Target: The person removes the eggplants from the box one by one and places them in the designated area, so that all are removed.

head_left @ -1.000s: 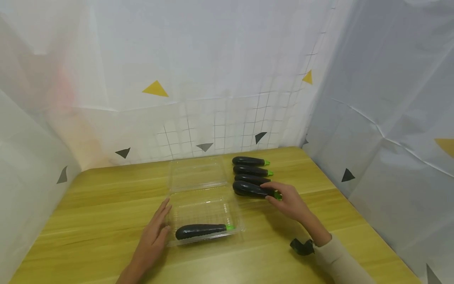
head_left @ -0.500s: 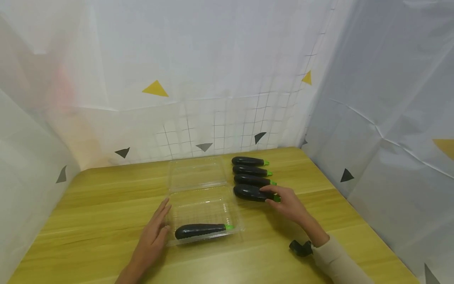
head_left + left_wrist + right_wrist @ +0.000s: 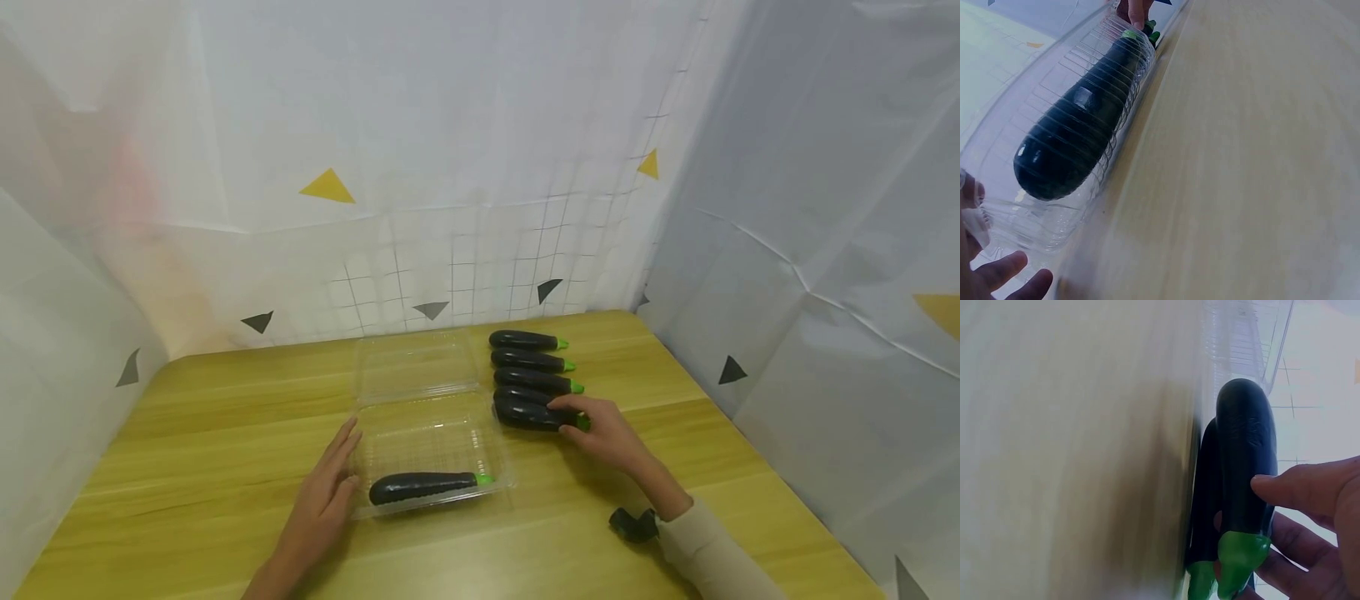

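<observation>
Thumb and fingers of my right hand (image 3: 609, 433) pinch a glossy black eggplant (image 3: 525, 413) near its green cap, at the near end of a row. In the right wrist view the gripped eggplant (image 3: 1244, 444) stands off the tabletop, with another eggplant (image 3: 1205, 500) between it and the wood. My left hand (image 3: 318, 500) rests its extended fingers along the left side of a clear plastic clamshell box (image 3: 420, 425), whose lid lies folded back. Inside the box, along its near wall, lies one eggplant (image 3: 423, 487), also seen through the ribbed plastic in the left wrist view.
Behind the gripped eggplant, several more eggplants (image 3: 528, 359) lie side by side, caps to the right. A small black object (image 3: 632, 525) sits by the right sleeve. White sheeting (image 3: 480, 150) walls the wooden table (image 3: 210, 450) at the back and sides.
My right hand has drawn the gripped eggplant slightly toward me, uncovering the one lying behind it. The left hand and box have stayed in place.
</observation>
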The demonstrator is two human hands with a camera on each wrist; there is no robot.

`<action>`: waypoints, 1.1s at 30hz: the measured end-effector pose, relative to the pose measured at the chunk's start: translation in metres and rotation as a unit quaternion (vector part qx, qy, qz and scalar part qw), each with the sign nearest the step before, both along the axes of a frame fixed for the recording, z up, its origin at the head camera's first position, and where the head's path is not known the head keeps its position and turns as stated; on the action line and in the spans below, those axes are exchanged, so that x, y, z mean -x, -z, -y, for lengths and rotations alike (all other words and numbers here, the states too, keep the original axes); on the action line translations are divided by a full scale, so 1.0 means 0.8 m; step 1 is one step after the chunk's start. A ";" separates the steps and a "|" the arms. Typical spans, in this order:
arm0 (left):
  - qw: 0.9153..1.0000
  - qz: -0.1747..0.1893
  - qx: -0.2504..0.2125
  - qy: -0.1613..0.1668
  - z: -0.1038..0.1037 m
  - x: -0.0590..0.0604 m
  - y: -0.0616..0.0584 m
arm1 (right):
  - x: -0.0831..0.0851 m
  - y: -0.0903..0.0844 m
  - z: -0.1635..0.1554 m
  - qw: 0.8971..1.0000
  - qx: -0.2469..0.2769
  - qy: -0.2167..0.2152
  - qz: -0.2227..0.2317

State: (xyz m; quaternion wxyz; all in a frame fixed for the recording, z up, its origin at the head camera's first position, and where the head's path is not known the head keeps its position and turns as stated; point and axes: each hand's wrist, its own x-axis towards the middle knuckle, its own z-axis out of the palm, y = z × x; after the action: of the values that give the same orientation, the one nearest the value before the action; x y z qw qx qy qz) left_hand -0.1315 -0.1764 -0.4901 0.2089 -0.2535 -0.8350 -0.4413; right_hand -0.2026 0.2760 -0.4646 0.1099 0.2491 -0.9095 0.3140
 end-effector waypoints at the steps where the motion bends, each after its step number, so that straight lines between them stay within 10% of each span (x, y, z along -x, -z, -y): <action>1: 1.000 0.001 0.000 0.000 0.000 0.000 0.000 | 0.000 0.001 0.000 1.000 -0.001 0.000 0.003; 33: 1.000 0.004 0.004 -0.002 0.000 -0.001 0.000 | -0.002 -0.001 0.004 0.997 -0.066 -0.025 0.012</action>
State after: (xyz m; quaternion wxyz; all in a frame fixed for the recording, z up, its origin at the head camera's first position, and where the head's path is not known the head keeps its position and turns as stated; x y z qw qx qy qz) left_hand -0.1309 -0.1767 -0.4900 0.2052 -0.2514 -0.8382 -0.4382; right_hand -0.2013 0.2728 -0.4638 0.0745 0.2742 -0.9231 0.2592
